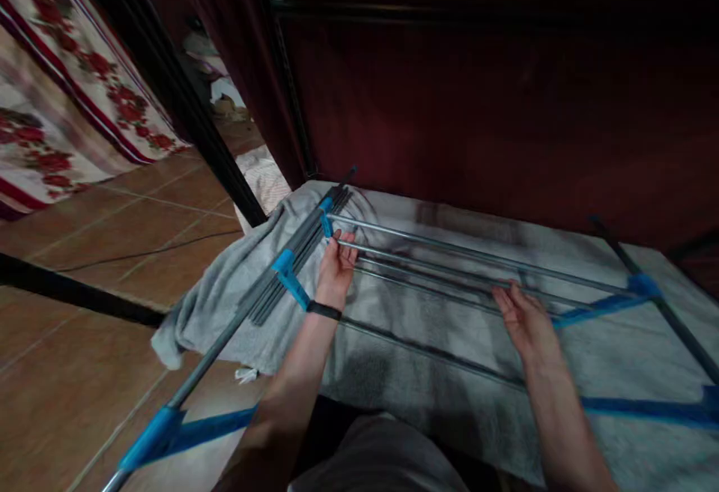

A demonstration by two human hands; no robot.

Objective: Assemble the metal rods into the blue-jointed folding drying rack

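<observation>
A metal rack of thin grey rods (pixel 449 252) with blue plastic connectors lies on a grey blanket (pixel 225 290) on the floor. My left hand (pixel 335 267) is closed round the left end of one rod, next to a blue connector (pixel 326 216). A black band sits on that wrist. My right hand (pixel 525 320) lies flat with fingers stretched out on the rods near the rack's middle. A bundle of loose dark rods (pixel 292 260) rests to the left of my left hand.
A long pole with blue joints (pixel 168 417) runs diagonally over the tiled floor (pixel 84 357) at lower left. A dark red panel (pixel 477 102) stands behind the blanket. A floral cloth (pixel 61 80) hangs at upper left beside a black frame bar (pixel 185 102).
</observation>
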